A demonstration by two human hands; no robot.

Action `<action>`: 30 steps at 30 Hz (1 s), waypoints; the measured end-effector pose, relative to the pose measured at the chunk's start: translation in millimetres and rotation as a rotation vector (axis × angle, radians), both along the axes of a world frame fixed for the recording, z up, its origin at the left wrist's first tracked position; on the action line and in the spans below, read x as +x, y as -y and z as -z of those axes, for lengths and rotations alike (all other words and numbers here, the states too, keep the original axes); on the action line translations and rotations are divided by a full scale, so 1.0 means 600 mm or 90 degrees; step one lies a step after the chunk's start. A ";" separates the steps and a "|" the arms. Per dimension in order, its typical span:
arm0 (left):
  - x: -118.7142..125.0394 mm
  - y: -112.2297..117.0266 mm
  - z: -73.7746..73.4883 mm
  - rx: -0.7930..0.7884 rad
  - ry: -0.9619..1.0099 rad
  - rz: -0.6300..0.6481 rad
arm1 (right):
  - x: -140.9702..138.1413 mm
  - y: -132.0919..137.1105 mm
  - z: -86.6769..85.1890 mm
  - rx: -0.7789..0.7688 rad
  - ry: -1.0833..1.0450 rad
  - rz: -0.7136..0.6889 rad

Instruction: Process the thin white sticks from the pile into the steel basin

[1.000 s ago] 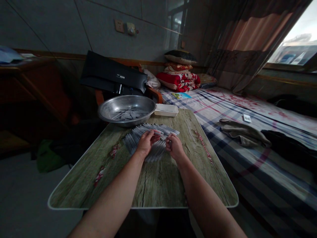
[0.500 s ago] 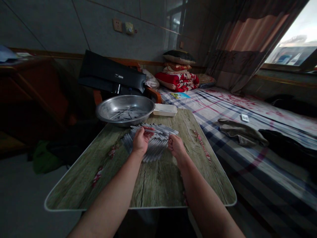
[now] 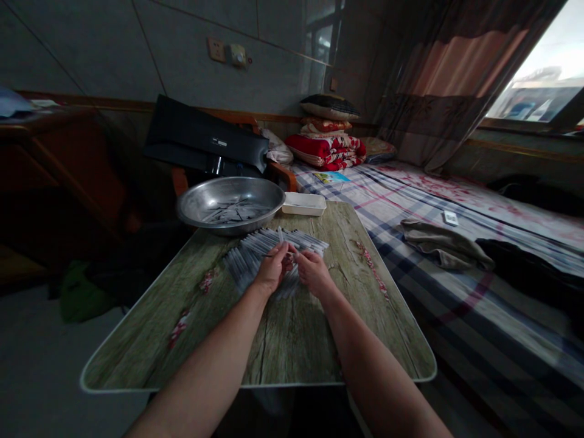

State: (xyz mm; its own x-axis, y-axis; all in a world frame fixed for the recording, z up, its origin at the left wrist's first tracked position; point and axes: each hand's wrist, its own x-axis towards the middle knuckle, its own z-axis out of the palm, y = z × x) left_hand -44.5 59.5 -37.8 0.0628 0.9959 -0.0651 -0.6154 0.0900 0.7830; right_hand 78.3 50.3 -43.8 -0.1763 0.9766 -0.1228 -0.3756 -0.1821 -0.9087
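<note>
A fanned pile of thin grey strips (image 3: 249, 258) lies on the wood-patterned table (image 3: 292, 340), just in front of a metal basin (image 3: 230, 204) that holds a few more strips. My left hand (image 3: 271, 267) and my right hand (image 3: 310, 272) are side by side over the pile, fingertips almost touching. Both are pinched on one thin strip (image 3: 280, 236) that sticks up between them. The rest of the pile under my hands is hidden.
A white shallow tray (image 3: 304, 204) sits right of the basin. A dark monitor (image 3: 205, 143) leans on a chair behind. A bed with a plaid sheet (image 3: 456, 243), folded bedding (image 3: 328, 149) and cloths lies to the right. Dark wooden furniture stands left.
My hands have come together over the middle of the pile. The left hand, which lifted a strip half a second ago, now meets the right hand on it.
</note>
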 end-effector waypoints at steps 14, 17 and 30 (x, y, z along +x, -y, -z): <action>-0.012 0.003 -0.005 -0.239 0.231 0.147 | 0.054 -0.028 -0.017 -0.177 -0.368 0.190; 0.007 0.006 0.005 -0.220 0.201 0.149 | 0.048 -0.025 -0.020 -0.112 -0.318 0.195; 0.031 0.010 0.034 -0.210 0.178 0.164 | -0.006 0.009 0.003 0.236 0.144 0.182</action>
State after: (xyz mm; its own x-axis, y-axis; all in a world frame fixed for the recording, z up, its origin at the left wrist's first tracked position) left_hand -26.0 53.7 -58.5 0.3643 0.8747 -0.3197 -0.7228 0.4820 0.4952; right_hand 75.0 44.7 -45.6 0.0953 0.9668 0.2372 -0.1501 0.2495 -0.9567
